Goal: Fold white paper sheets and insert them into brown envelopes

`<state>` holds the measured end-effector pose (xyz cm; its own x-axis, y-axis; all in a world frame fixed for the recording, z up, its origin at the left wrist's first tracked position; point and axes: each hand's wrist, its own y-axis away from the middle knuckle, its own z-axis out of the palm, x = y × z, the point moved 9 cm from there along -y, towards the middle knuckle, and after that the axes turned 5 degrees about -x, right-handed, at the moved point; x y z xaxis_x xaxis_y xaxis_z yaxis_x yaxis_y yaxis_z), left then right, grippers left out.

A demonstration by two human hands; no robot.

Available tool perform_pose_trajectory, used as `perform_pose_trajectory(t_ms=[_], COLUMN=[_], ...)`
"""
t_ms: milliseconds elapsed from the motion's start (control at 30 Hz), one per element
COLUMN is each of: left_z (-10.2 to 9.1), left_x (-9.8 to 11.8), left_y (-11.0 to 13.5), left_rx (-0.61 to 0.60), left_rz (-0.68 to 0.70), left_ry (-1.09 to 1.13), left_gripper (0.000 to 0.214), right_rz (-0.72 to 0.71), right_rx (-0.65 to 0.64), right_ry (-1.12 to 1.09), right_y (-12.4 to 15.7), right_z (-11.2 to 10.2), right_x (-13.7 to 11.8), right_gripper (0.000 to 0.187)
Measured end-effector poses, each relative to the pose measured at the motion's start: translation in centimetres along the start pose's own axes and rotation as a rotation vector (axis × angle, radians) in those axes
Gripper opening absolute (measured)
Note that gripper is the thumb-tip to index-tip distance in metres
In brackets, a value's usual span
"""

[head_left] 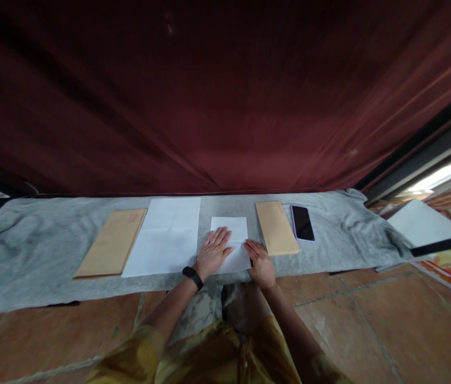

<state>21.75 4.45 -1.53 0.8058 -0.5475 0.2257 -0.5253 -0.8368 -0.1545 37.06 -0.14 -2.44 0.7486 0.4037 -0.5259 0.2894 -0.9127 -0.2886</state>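
A white sheet of paper (238, 229), folded to a narrow shape with a crease across it, lies in the middle of the grey cloth. My left hand (214, 249) rests flat on its left part, fingers stretched out and a little spread. At the sheet's right edge lies my right hand (261, 264), its fingers slightly bent and touching the paper; the thumb is hard to make out. To the left is a stack of larger white paper (165, 234), overlapping the edge of a pile of brown envelopes (113, 240). Right of my right hand lies another brown envelope (276, 228).
A phone (302, 223) with a dark screen lies right of the single envelope. The grey cloth (341, 234) covers a long, low surface against a dark red curtain (225, 106). Tiled floor (341, 314) shows in front, and a white sheet-like object (423, 221) stands at far right.
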Motion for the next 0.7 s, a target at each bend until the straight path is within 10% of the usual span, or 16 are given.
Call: perform_pose_trajectory(t_ms=[533, 700], left_z=[-1.2, -1.2], left_x=[1.3, 1.5], left_y=[5.1, 5.1], left_rx=[-0.016, -0.029], left_rz=[-0.011, -0.012], left_ry=[-0.142, -0.170], left_gripper=[0.052, 0.051], right_rz=[0.103, 0.068], right_rx=[0.059, 0.060], right_ry=[-0.123, -0.013], right_y=[-0.6, -2.3], right_z=[-1.0, 0.3], right_x=[0.7, -2.9], right_gripper=[0.048, 0.041])
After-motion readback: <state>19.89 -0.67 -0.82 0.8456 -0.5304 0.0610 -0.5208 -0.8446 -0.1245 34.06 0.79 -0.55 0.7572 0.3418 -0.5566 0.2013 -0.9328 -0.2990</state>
